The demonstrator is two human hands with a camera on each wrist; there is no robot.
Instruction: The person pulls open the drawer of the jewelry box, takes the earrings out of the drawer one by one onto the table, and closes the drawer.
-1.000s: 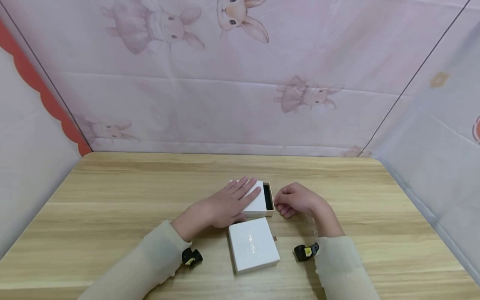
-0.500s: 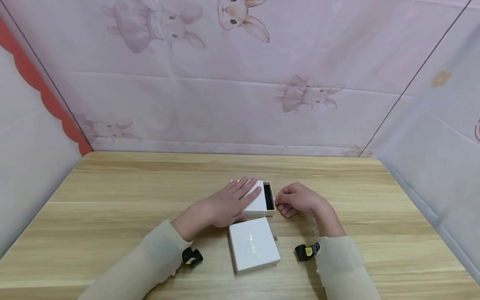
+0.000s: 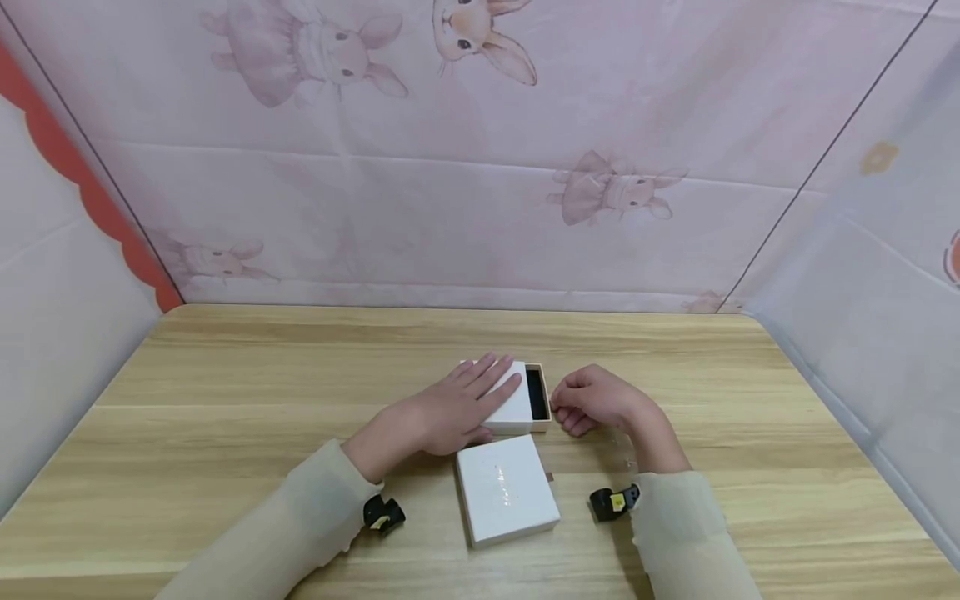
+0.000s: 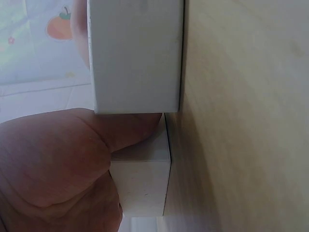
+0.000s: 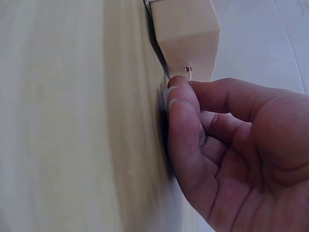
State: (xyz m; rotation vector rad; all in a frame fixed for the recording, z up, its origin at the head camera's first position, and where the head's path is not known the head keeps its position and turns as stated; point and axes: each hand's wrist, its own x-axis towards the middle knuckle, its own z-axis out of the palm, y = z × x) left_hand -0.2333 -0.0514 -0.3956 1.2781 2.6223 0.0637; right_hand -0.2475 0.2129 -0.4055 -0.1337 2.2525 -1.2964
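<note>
A white drawer box (image 3: 516, 410) lies at the middle of the table, its tan drawer (image 3: 542, 426) with a black inside partly out on the right. My left hand (image 3: 457, 408) rests flat on the box's top, fingers straight and spread. Its thumb (image 4: 133, 130) lies along the box's near side. My right hand (image 3: 596, 400) pinches a small pull tab (image 5: 189, 75) on the drawer's front between thumb and forefinger, the other fingers curled beneath. Nearer to me lies a second white box (image 3: 506, 492), shut, with faint shiny lettering and a small tab at its right side.
Everything rests on a wood-grain table (image 3: 262, 358). A pale pink cloth (image 3: 450, 225) printed with rabbits hangs behind it, with cloth at both sides too. Black wrist devices (image 3: 613, 503) sit by both sleeve cuffs. The second box stands close to the left thumb.
The drawer shows very slightly further out to the right, the right hand moving with its tab. My left hand stays on the box, and the second box has not moved.
</note>
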